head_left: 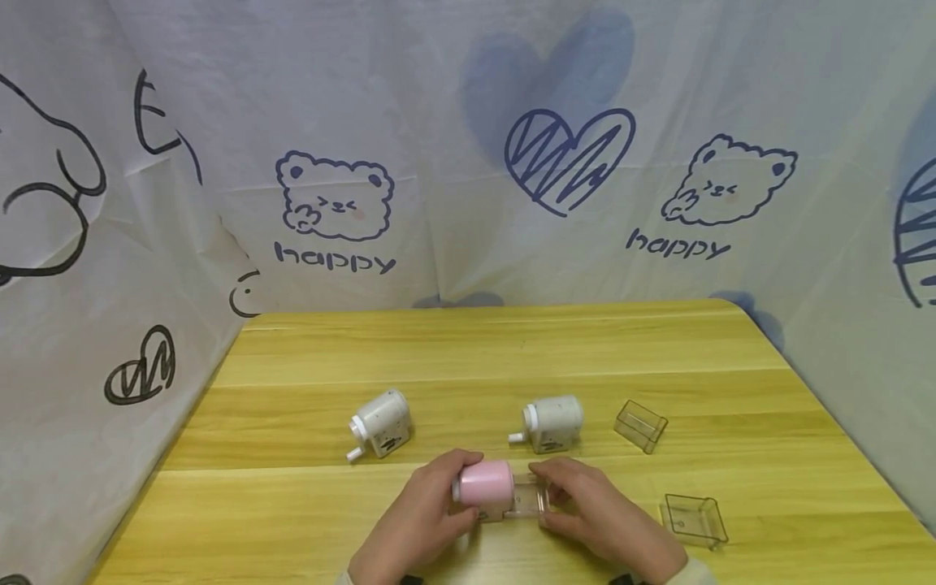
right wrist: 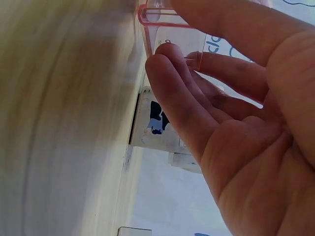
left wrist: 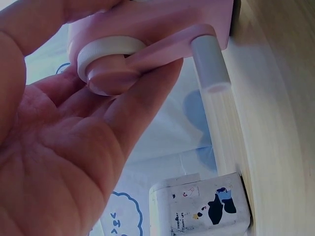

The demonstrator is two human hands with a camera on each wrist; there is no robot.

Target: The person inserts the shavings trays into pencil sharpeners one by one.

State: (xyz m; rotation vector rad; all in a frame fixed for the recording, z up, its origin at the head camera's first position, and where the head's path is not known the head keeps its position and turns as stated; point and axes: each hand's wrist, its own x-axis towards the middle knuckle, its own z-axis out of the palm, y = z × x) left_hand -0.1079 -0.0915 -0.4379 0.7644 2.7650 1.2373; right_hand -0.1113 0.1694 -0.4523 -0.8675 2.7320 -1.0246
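Gripping pink sharpener, drawer perhaps touching, sharpeners behind

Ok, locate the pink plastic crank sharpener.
In the head view, the sharpener is low, near centre, in the left grip, left of the clear plastic box in the right grip.

Head feed: I've got left grip and right grip about level, near each other but apart. Wrists come up from the bottom edge, angled inward. Both hold, fingers bent, thumbs on the near side. Wrist feeds give me both palms.
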